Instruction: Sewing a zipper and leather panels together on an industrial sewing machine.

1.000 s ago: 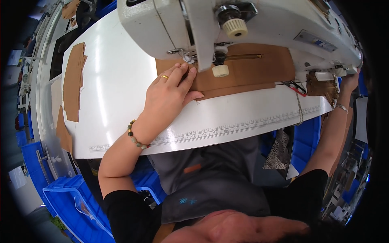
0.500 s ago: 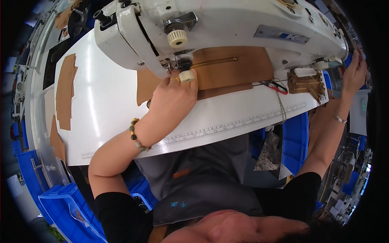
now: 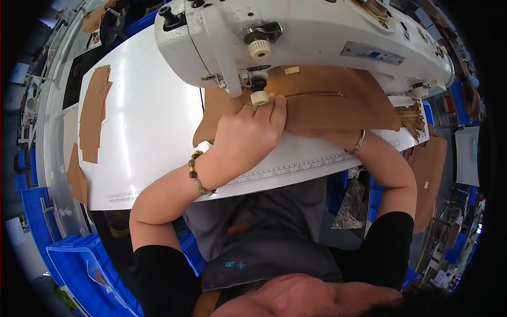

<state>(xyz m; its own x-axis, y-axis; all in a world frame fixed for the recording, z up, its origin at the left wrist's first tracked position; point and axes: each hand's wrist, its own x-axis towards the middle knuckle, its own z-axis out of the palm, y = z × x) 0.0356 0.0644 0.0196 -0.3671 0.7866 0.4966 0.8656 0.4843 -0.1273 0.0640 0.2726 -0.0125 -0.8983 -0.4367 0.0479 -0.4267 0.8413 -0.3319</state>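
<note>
At the white sewing machine [image 3: 311, 37], my left hand [image 3: 248, 132] rests on a brown piece [image 3: 327, 79] with a zipper [image 3: 317, 94], its fingers bent and held together beside the presser area below the white knob [image 3: 259, 97]. Its thumb is hidden. My right hand [image 3: 311, 132] reaches under the right part of the piece from the near side; the piece covers its fingers.
A stack of cut brown pieces [image 3: 92, 113] lies on the white table's [image 3: 142, 132] left side. More brown strips [image 3: 411, 119] lie at its right end. A printed ruler [image 3: 269, 171] runs along the near edge. Blue bins [image 3: 90, 269] stand low at the left.
My right hand has come from the machine's right end down and left to the brown piece. The piece has shifted, its right part now further right. My left hand sits slightly further right.
</note>
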